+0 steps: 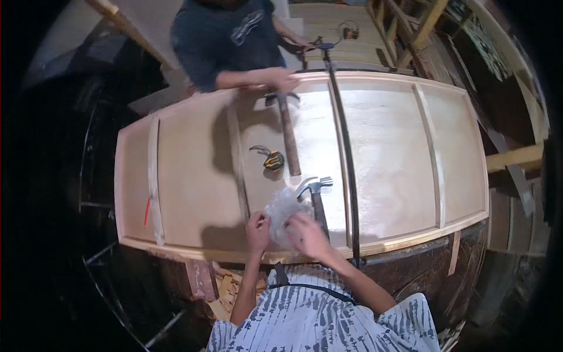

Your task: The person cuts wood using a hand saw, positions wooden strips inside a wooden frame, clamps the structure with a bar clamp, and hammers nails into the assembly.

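A crumpled clear plastic bag point(284, 206) sits between my hands, over the near side of a wooden panel frame point(387, 240). My left hand point(258, 232) is closed, pinching the bag's left edge. My right hand point(307, 237) has its fingers curled on the bag's right side; its fingertips are partly hidden. What the bag contains, I cannot make out. Just right of the bag lies a claw hammer point(318, 202), its metal head pointing away from me and its handle passing beside my right hand. A yellow-and-black tape measure point(273, 161) rests farther in on the panel.
A second hammer point(288, 135) lies on the panel, near the hand point(280, 78) of a person opposite. A long bar clamp point(343, 146) spans the frame, alongside wooden crosspieces point(431, 152). At left is a red pencil point(147, 212). Wood scraps point(227, 290) lie below the near edge.
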### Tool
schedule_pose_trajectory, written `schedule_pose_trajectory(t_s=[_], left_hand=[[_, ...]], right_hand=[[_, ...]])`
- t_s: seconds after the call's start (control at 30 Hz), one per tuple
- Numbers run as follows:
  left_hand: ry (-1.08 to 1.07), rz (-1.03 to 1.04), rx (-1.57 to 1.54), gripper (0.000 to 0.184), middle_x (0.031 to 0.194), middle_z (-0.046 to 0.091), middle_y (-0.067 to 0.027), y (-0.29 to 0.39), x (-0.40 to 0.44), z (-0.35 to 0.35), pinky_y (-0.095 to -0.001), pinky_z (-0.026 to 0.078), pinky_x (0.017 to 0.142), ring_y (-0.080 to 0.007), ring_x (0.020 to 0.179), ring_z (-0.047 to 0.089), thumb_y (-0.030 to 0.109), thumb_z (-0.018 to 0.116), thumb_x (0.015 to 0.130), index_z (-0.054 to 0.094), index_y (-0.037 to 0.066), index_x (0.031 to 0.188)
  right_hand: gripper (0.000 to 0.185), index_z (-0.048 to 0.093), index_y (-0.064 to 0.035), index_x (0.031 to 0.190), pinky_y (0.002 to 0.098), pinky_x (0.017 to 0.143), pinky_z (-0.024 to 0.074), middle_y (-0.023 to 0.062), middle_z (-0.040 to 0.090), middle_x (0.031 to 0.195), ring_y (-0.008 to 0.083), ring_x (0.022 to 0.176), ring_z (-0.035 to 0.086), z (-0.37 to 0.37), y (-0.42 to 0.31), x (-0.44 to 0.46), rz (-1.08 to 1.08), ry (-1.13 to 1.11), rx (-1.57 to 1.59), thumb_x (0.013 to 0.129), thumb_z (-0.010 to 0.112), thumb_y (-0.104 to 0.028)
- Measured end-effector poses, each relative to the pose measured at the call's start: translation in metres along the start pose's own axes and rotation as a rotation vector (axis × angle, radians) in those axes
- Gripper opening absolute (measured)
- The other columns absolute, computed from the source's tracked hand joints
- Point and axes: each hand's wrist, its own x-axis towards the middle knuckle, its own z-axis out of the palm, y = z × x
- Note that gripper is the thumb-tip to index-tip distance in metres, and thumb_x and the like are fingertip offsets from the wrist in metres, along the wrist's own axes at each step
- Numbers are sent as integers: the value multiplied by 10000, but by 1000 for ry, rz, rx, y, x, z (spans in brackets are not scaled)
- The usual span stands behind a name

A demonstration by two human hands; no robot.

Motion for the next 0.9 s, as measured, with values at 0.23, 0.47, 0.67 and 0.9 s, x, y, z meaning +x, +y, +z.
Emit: schedule_pose_trajectory(t_s=[0.23, 0.47, 0.67, 0.9], left_hand=[[73, -182, -184, 120, 797, 517, 37, 73, 12, -17, -272, 392, 632, -55, 730, 456, 157, 580, 1067, 585, 63, 992], [15, -211, -161, 114, 793, 495, 60, 65, -4, -16, -258, 370, 617, -46, 714, 425, 156, 568, 1081, 606, 62, 1028], [160, -117, -17, 120, 818, 476, 20, 23, 12, -51, -287, 396, 666, -96, 752, 434, 133, 555, 1076, 586, 20, 1050], [197, 44, 85, 133, 855, 554, -66, 47, 69, -79, -359, 464, 758, -203, 801, 528, 100, 591, 1028, 607, -6, 1107]], right_hand=[[178, 716, -17, 1037, 513, 915, 546, 231, 720, 1013, 430, 967, 686, 60, 54, 4, 46, -67, -437, 901, 630, -94], [231, 753, -67, 1048, 518, 846, 526, 152, 754, 995, 348, 980, 722, 89, 70, 13, 221, -238, -632, 920, 595, -178], [177, 775, -125, 931, 462, 801, 516, 91, 753, 914, 278, 952, 728, 98, 63, 25, 148, -198, -561, 909, 618, -203], [161, 792, -149, 998, 479, 997, 502, 78, 759, 1138, 272, 1046, 711, 67, 47, 36, -24, 107, -535, 914, 668, -210]])
